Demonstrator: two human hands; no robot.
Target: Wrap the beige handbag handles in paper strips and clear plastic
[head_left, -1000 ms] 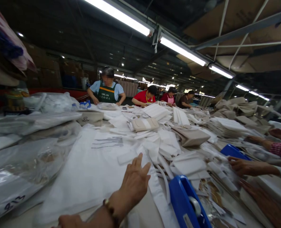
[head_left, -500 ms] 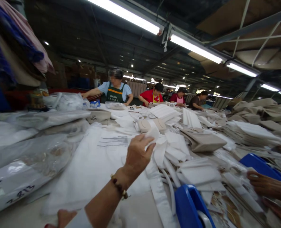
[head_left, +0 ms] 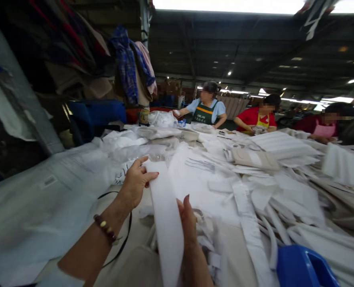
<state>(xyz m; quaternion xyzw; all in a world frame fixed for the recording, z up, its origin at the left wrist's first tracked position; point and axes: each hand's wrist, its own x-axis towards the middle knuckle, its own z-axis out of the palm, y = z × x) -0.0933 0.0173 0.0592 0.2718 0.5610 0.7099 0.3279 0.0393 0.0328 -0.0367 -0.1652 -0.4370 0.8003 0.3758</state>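
A long white foam strip (head_left: 166,223) hangs down in front of me over the table. My left hand (head_left: 136,179), with a beaded bracelet at the wrist, pinches its upper end between thumb and fingers. On the strip's right edge is my right hand (head_left: 188,221), thumb up, its fingers partly hidden behind the strip. Beneath and behind lies a large white sheet (head_left: 200,183) with printed lines. Beige pieces (head_left: 141,265) lie below the hands, beside a thin black cord (head_left: 130,235).
Large plastic bags (head_left: 54,199) cover the left side. A blue tape dispenser (head_left: 304,265) stands at the lower right, near piles of white and beige pieces (head_left: 254,158). Across the table are a person in a green apron (head_left: 205,113) and other people.
The view has swung left. My left hand has moved left from the white pieces and holds the long strip. My right hand has come up to the strip's right edge.
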